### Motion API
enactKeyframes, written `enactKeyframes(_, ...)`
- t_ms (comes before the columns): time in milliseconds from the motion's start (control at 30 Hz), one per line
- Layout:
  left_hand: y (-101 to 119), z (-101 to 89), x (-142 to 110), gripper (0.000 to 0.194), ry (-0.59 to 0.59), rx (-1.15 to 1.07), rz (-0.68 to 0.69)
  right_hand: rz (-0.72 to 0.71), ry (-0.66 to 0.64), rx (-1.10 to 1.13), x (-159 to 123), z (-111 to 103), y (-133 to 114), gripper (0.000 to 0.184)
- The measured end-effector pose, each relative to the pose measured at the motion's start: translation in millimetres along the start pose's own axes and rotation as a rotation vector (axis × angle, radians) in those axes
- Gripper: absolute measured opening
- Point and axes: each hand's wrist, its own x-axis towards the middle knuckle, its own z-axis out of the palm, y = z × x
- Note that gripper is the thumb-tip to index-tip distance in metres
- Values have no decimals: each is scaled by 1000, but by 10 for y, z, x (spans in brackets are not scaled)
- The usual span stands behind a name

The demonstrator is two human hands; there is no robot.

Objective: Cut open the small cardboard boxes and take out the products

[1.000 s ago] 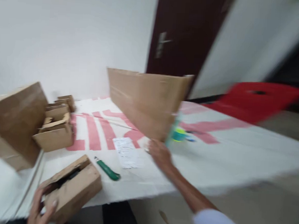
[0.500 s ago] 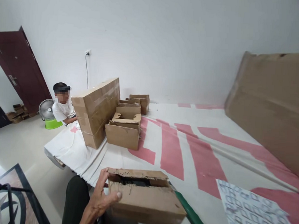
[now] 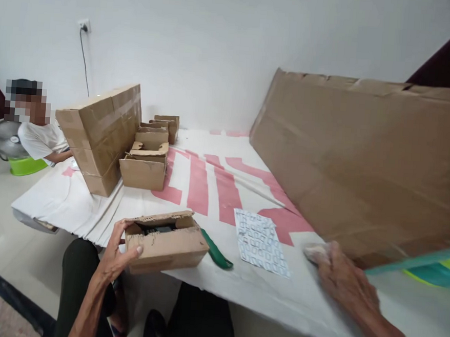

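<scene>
My left hand (image 3: 117,256) grips the left end of a small cardboard box (image 3: 173,249) at the table's front edge, thumb on the near side. The box's top gapes along a torn edge, with something dark (image 3: 158,229) inside. Beside its right end lies a green curved object (image 3: 217,252), partly hidden behind the box. Farther right, my right hand (image 3: 346,279) is low over the table, fingers closed on a small pale thing (image 3: 314,253), too blurred to name. Between the hands lies a sheet (image 3: 260,243) printed with rows of small marks.
A large cardboard box (image 3: 349,162) stands at the right, with teal and yellow-green items (image 3: 429,270) by it. Stacked taped cartons (image 3: 100,134) and several opened boxes (image 3: 143,173) stand left on the cloth-covered table (image 3: 195,146). A person (image 3: 42,130) sits beyond, near a fan (image 3: 5,138).
The view has swung right. My right hand has come into sight at the right, holding the pale thing. My left hand still grips the cardboard box.
</scene>
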Motion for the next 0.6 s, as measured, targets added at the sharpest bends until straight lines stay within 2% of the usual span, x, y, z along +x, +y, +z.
enactKeyframes(67, -3, 0, -1, 61, 5, 7, 2, 45, -41, 52, -34, -53, -25, 79)
enactKeyframes(133, -22, -1, 0, 62, 5, 11, 10, 51, -17, 103, -77, -116, -61, 74)
enactKeyframes(300, -105, -7, 32, 64, -20, -3, 30, -143, 166, 272, -136, -193, -299, 57)
enactKeyframes(367, -130, -9, 48, 66, -21, -7, 32, -187, 208, 402, -200, -226, -514, 50)
enactKeyframes(433, -137, -9, 59, 68, -15, -11, 29, -222, 191, 572, -321, -291, -800, 44)
enactKeyframes(500, -124, -10, 63, 67, -9, -15, 23, -272, 110, 737, -491, -388, -1121, 40)
enactKeyframes(600, -92, -19, 54, 64, -21, -2, 9, -421, -70, 862, -767, -548, -1570, 36)
